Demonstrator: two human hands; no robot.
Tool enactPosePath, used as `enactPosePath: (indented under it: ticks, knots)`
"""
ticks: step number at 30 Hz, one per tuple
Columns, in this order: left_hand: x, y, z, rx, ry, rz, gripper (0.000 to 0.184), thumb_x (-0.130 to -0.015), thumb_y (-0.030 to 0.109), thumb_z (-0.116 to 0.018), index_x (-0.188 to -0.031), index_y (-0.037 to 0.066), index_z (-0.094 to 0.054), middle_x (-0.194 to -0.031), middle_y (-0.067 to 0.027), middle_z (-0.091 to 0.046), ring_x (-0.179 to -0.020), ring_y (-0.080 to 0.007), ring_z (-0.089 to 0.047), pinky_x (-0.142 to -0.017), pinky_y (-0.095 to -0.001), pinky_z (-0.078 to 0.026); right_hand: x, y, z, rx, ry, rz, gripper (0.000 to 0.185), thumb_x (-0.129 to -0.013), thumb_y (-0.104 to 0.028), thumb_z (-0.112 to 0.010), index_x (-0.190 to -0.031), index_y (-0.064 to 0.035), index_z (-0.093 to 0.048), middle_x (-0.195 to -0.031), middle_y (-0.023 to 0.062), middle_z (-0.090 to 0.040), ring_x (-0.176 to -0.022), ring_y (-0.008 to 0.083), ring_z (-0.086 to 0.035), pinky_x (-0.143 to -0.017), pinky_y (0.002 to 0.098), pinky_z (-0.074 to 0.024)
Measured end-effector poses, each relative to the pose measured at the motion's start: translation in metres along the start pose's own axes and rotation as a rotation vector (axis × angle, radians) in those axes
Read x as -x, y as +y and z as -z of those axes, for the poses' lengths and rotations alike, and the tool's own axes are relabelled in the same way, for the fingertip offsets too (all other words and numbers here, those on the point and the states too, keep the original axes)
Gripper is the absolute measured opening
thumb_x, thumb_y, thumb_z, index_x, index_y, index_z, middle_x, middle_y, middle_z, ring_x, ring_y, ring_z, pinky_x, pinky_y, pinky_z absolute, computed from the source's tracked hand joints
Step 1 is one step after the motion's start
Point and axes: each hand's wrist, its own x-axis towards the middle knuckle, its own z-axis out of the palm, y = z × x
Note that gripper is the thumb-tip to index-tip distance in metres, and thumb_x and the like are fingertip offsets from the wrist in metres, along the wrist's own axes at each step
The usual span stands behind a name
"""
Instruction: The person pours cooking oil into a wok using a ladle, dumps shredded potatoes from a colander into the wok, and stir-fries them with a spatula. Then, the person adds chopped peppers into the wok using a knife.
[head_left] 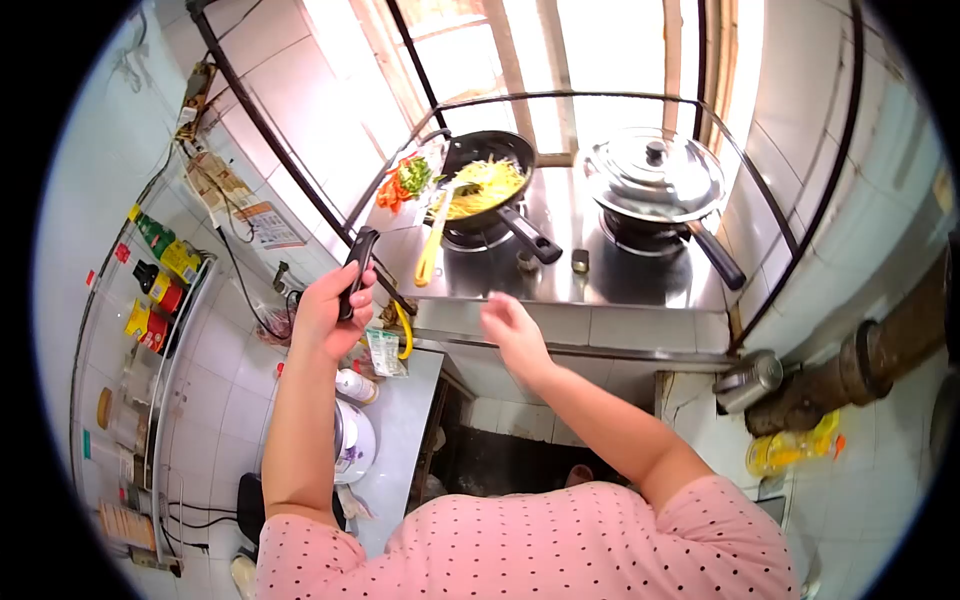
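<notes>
My left hand [335, 308] is closed round a black handle [357, 272], left of the stove front. Beyond it, chopped red and green vegetables [408, 180] lie on a flat, pale surface; whether the handle joins that surface is unclear. A black wok [520, 150] on the left burner holds yellow shreds [485, 190]. The yellow-handled spatula [430, 250] leans in the wok, its handle over the stove's front. My right hand [515, 330] is just in front of the stove edge, its fingers curled together and slightly blurred, with nothing visible in them.
A lidded pan [655, 180] sits on the right burner of the steel stove [580, 285], its handle pointing front right. A black metal rail [570, 95] surrounds the stove. Bottles [165, 245] stand on a left shelf. A white pot [355, 445] is on the left counter [405, 430].
</notes>
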Motion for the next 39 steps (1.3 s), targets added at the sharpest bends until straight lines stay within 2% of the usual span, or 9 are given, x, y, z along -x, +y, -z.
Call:
enactPosePath:
  ticks: [3, 6, 7, 9, 13, 17, 20, 28, 39]
  knots:
    - [-0.028, 0.014, -0.002, 0.012, 0.045, 0.008, 0.017, -0.095, 0.014, -0.055, -0.101, -0.001, -0.054, -0.083, -0.005, -0.057, -0.061, -0.0095, -0.047, -0.05, -0.0234, -0.04, -0.072, -0.034, -0.053, -0.176, 0.126, -0.392, 0.045, -0.092, -0.022, -0.057, -0.129, -0.0013, -0.043, -0.117, 0.0107, -0.057, -0.105, 0.024, -0.058, -0.093, 0.0373, -0.0463]
    - [-0.06, 0.022, 0.006, -0.018, 0.063, 0.021, 0.018, -0.095, 0.016, -0.054, -0.102, 0.0, -0.052, -0.083, -0.0038, -0.055, -0.059, -0.0068, -0.046, -0.049, -0.0208, -0.04, -0.148, 0.0, -0.071, -0.436, -0.158, -0.584, 0.043, -0.094, -0.02, -0.053, -0.127, 0.003, -0.04, -0.117, 0.0155, -0.056, -0.101, 0.0276, -0.06, -0.091, 0.0408, -0.0468]
    - [-0.065, 0.023, 0.005, -0.027, 0.069, 0.004, 0.017, -0.094, 0.016, -0.055, -0.1, 0.0, -0.053, -0.082, -0.0042, -0.055, -0.059, -0.0075, -0.046, -0.048, -0.0209, -0.04, -0.146, -0.018, -0.088, -0.499, 0.005, -0.616, 0.029, -0.095, -0.017, -0.05, -0.115, 0.0036, -0.046, -0.101, 0.0142, -0.058, -0.088, 0.0258, -0.06, -0.08, 0.0399, -0.0498]
    - [-0.083, 0.024, 0.013, -0.041, 0.069, 0.0, 0.016, -0.094, 0.015, -0.055, -0.098, 0.0, -0.053, -0.082, -0.0042, -0.055, -0.06, -0.0084, -0.047, -0.048, -0.0213, -0.04, -0.16, -0.004, -0.093, -0.421, 0.127, -0.608, 0.019, -0.095, -0.019, -0.055, -0.098, -0.0007, -0.05, -0.083, 0.0086, -0.054, -0.071, 0.0211, -0.056, -0.062, 0.0358, -0.0494]
    - [-0.117, 0.029, 0.022, -0.11, 0.076, -0.037, 0.014, -0.094, 0.015, -0.056, -0.094, 0.001, -0.054, -0.081, -0.0046, -0.056, -0.06, -0.009, -0.048, -0.048, -0.0217, -0.041, -0.141, -0.032, -0.083, -0.202, 0.163, -0.407, 0.026, -0.09, -0.023, -0.067, -0.083, -0.0073, -0.047, -0.072, 0.0018, -0.048, -0.055, 0.013, -0.046, -0.046, 0.0278, -0.0408]
    - [-0.155, 0.034, 0.032, -0.299, 0.103, -0.085, 0.014, -0.093, 0.017, -0.057, -0.089, 0.003, -0.054, -0.076, -0.0029, -0.055, -0.057, -0.0095, -0.049, -0.048, -0.0224, -0.042, -0.115, -0.065, -0.066, -0.171, 0.166, -0.39, 0.025, -0.09, -0.024, -0.067, -0.085, -0.0126, -0.045, -0.07, -0.0009, -0.045, -0.055, 0.0099, -0.043, -0.046, 0.0245, -0.0353]
    - [-0.188, 0.031, 0.039, -0.506, 0.142, -0.106, 0.011, -0.092, 0.014, -0.057, -0.089, 0.004, -0.054, -0.069, -0.0011, -0.054, -0.052, -0.0088, -0.048, -0.047, -0.0234, -0.042, -0.106, -0.065, -0.057, -0.212, 0.121, -0.282, 0.022, -0.089, -0.022, -0.066, -0.09, -0.0123, -0.046, -0.071, -0.0008, -0.045, -0.054, 0.0107, -0.045, -0.046, 0.0272, -0.0377]
    - [-0.24, 0.017, 0.036, -0.91, 0.151, -0.223, 0.015, -0.09, 0.01, -0.057, -0.097, -0.004, -0.054, -0.075, -0.006, -0.059, -0.052, -0.0078, -0.049, -0.042, -0.0251, -0.039, -0.112, -0.057, -0.049, -0.159, -0.028, -0.196, 0.019, -0.09, -0.017, -0.063, -0.093, -0.0121, -0.045, -0.067, -0.0011, -0.045, -0.048, 0.0096, -0.044, -0.041, 0.0249, -0.0364]
    - [-0.251, 0.029, 0.022, -0.749, 0.144, -0.229, 0.012, -0.092, 0.013, -0.056, -0.093, 0.001, -0.056, -0.073, -0.0029, -0.058, -0.051, -0.0079, -0.048, -0.045, -0.0238, -0.04, -0.104, -0.044, -0.047, 0.116, -0.017, -0.261, 0.021, -0.09, -0.019, -0.062, -0.093, -0.008, -0.044, -0.067, 0.0019, -0.048, -0.048, 0.0117, -0.049, -0.042, 0.0276, -0.0385]
